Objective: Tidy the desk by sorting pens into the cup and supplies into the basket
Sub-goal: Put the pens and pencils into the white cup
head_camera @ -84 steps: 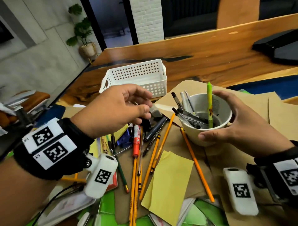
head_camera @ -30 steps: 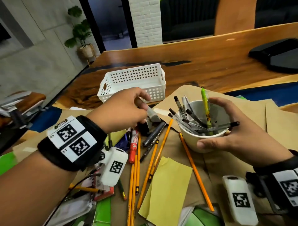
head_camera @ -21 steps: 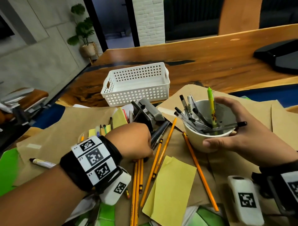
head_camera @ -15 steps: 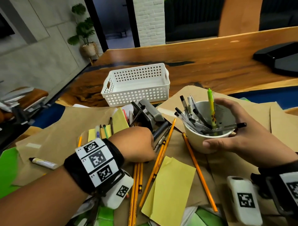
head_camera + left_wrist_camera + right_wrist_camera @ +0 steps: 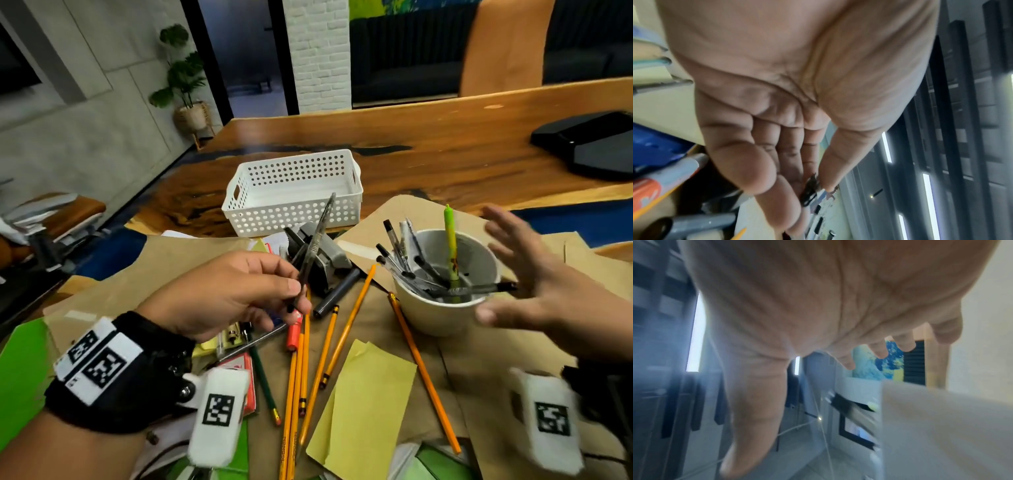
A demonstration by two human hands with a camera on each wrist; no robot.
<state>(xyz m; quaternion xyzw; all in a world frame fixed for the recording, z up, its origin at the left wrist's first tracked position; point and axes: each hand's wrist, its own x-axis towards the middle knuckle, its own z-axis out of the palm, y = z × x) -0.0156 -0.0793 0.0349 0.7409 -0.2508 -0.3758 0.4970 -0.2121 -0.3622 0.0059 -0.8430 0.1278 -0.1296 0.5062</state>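
Note:
My left hand pinches a dark clear-barrelled pen near its lower end, lifted over the pile and tilted up toward the basket. In the left wrist view the left hand has the pen tip between thumb and fingers. The white cup holds several pens and a green one. My right hand hovers just right of the cup with fingers spread, holding nothing; in the right wrist view the spread right hand sits beside the blurred cup. The white basket stands behind.
Several yellow pencils, a red marker, a grey stapler, a dark marker and yellow sticky notes lie on brown paper. A black device sits at the far right of the wooden desk.
My left hand has risen from the pencil pile with a dark pen pinched in it. My right hand has let go of the cup and spread open beside it.

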